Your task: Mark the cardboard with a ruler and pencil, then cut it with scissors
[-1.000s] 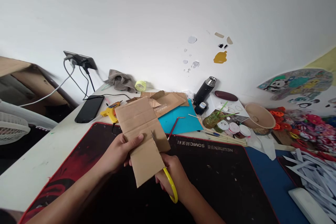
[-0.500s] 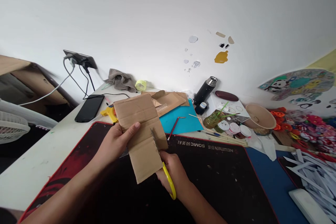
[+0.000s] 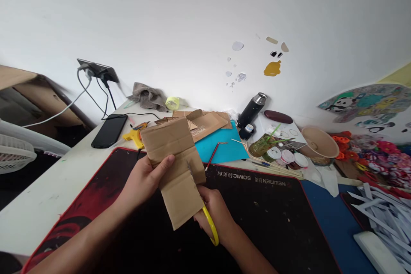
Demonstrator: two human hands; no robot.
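Observation:
A creased piece of brown cardboard (image 3: 175, 145) is held up over the dark mat, tilted. My left hand (image 3: 149, 177) is closed on its left edge, thumb on the near face and the other fingers hidden behind. My right hand (image 3: 213, 207) is closed round yellow-handled scissors (image 3: 210, 224) at the cardboard's lower right. The blades run up into a slit in the cardboard, with one blade tip showing on the near face. The lower part of the sheet hangs to the left of the scissors.
Behind lie a blue sheet (image 3: 218, 150), more cardboard (image 3: 208, 126) and a red brush (image 3: 212, 156). A yellow glue gun (image 3: 136, 136) and a phone (image 3: 109, 130) are at left. Paint jars (image 3: 285, 157), a black flask (image 3: 253, 109) and a bowl (image 3: 319, 141) stand at back right.
The cardboard and both hands have shifted slightly right and down in the picture. The scissors are still in the slit, and both grips are unchanged.

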